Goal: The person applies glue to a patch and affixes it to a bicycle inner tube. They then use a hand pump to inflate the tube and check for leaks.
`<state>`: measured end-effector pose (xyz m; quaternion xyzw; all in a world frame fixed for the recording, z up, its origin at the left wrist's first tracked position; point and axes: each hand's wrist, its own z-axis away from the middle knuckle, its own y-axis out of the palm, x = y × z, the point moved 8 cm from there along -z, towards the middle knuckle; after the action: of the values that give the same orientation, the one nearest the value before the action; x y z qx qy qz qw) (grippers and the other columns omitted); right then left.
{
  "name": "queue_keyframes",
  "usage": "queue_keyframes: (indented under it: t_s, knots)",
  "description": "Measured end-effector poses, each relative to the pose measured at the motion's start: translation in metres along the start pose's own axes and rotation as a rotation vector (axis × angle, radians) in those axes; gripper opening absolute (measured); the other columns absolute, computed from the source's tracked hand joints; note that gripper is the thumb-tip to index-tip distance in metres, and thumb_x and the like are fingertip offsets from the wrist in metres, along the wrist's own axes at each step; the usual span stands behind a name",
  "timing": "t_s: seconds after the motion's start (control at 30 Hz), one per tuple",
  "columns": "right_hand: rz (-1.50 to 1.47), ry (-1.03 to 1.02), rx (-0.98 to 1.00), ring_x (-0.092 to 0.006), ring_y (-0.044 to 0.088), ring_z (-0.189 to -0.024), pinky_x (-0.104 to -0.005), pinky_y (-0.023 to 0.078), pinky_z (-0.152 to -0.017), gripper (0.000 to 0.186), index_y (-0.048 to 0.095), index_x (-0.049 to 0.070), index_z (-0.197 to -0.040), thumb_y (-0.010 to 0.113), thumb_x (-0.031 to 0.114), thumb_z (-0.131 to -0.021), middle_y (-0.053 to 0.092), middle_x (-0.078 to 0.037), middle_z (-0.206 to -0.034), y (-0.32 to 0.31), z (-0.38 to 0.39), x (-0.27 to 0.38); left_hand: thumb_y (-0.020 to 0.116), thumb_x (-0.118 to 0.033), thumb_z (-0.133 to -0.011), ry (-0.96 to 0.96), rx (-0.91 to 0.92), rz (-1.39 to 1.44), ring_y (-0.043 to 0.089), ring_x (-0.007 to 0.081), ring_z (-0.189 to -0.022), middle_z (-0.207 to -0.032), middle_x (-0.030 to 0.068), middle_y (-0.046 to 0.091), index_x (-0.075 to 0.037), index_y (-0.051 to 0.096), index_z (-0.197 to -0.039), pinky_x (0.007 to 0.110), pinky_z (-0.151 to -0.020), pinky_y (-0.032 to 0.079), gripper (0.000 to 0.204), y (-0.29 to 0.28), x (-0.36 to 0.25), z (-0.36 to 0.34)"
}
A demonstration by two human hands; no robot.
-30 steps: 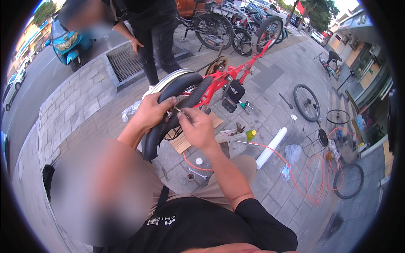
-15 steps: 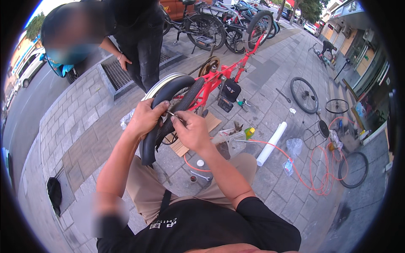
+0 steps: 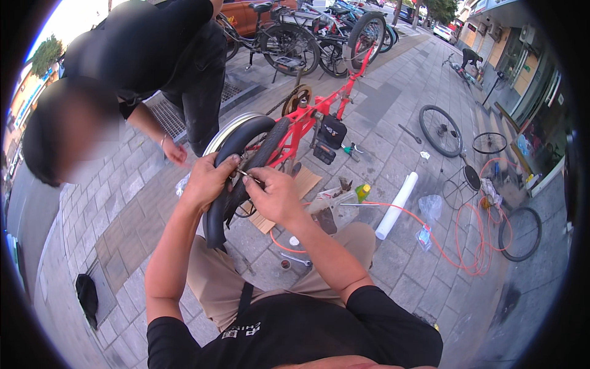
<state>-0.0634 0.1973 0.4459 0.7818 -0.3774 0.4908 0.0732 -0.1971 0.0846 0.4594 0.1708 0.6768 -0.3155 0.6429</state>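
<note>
A red bicycle frame (image 3: 332, 101) stands upside down in front of me. At its near end are a pale wheel rim (image 3: 228, 132), a treaded black tyre (image 3: 269, 147) and a smooth, swollen black inner tube (image 3: 214, 226) hanging outside the tyre. My left hand (image 3: 208, 181) is closed round the tube, thumb on top. Close beside it, my right hand (image 3: 276, 194) pinches a small thin metal piece (image 3: 243, 173) between thumb and fingers, at the tube's inner side. Its exact kind cannot be made out, and the fingers hide part of it.
A person in black (image 3: 147, 55) bends over at the left, a hand near the wheel. Cardboard (image 3: 310, 179), a wrench (image 3: 297, 258), a white roll (image 3: 396, 206) and an orange hose (image 3: 458, 267) lie on the paving. Loose wheels (image 3: 440, 130) are at the right; parked bicycles (image 3: 289, 46) stand behind.
The other person has leaned down and forward, and their hand has moved toward the wheel. My hands stay at the tube, with only slight shifts.
</note>
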Motion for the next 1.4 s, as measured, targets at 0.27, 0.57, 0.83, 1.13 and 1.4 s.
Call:
queue_keyframes:
  t_s: [0.27,0.57,0.83,1.13,1.4]
  knots:
    - [0.042,-0.042,0.001,-0.0405,0.073,-0.087,-0.0449,0.057,-0.077,0.019,0.076,0.0,-0.106,0.073,0.013,-0.093,0.073,-0.02,-0.093,-0.001,-0.001,0.001,0.075,-0.027,-0.103,-0.01,0.017,0.014,0.057,0.0082,-0.057,-0.077,0.001,0.065,0.002,0.07,-0.102,0.025,-0.05,0.045,0.03,0.002,0.002,-0.002]
    - [0.035,-0.044,-0.006,-0.0406,0.072,-0.087,-0.0462,0.056,-0.077,0.018,0.076,0.0,-0.104,0.072,0.014,-0.092,0.073,-0.02,-0.092,-0.001,-0.002,0.003,0.074,-0.027,-0.104,-0.028,0.024,0.063,0.056,0.008,-0.056,-0.077,0.0006,0.063,0.002,0.071,-0.104,0.025,-0.05,0.044,0.029,0.003,0.008,-0.003]
    - [0.041,-0.036,0.0,-0.0401,0.072,-0.088,-0.0455,0.056,-0.077,0.018,0.076,0.001,-0.104,0.072,0.015,-0.093,0.073,-0.02,-0.094,-0.001,-0.002,0.004,0.073,-0.028,-0.104,-0.03,0.01,0.068,0.056,0.0079,-0.056,-0.077,0.0003,0.063,0.001,0.071,-0.105,0.025,-0.05,0.045,0.029,0.002,0.012,-0.004]
    - [0.056,-0.043,-0.009,-0.0384,0.073,-0.088,-0.0433,0.056,-0.077,0.019,0.076,0.001,-0.105,0.073,0.015,-0.094,0.073,-0.02,-0.094,0.001,-0.001,0.001,0.072,-0.028,-0.104,-0.035,0.002,0.057,0.056,0.0079,-0.056,-0.076,-0.0006,0.062,0.0,0.071,-0.102,0.026,-0.051,0.045,0.028,0.003,0.012,0.001]
    - [0.039,-0.052,-0.015,-0.0422,0.07,-0.088,-0.0487,0.056,-0.077,0.016,0.076,0.004,-0.101,0.072,0.017,-0.092,0.073,-0.019,-0.092,0.001,-0.003,0.004,0.074,-0.031,-0.103,-0.04,-0.016,0.012,0.056,0.0086,-0.055,-0.074,-0.0002,0.062,-0.001,0.07,-0.095,0.027,-0.052,0.045,0.032,0.0,0.01,0.003]
